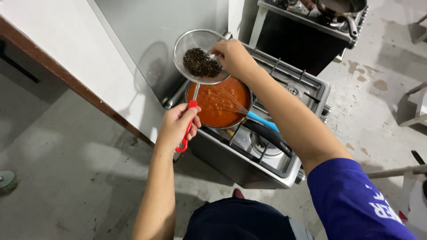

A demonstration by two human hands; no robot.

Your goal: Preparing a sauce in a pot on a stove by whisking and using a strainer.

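My left hand (176, 126) grips the red handle of a wire mesh strainer (189, 41), held tilted above a pot (217, 103) of orange-red sauce. A heap of dark seeds or spices (201, 63) lies in the strainer's mesh. My right hand (233, 57) reaches into the strainer at its right rim, fingertips at the dark heap; whether it pinches any of it I cannot tell. A whisk with a blue handle (263, 121) rests in the sauce, leaning over the pot's right edge.
The pot, with a black handle (268, 136), sits on a steel gas stove (284, 166) on a concrete floor. A second stove with a dark pan (340, 6) stands behind. A white wall with a brown strip (66, 75) runs at left.
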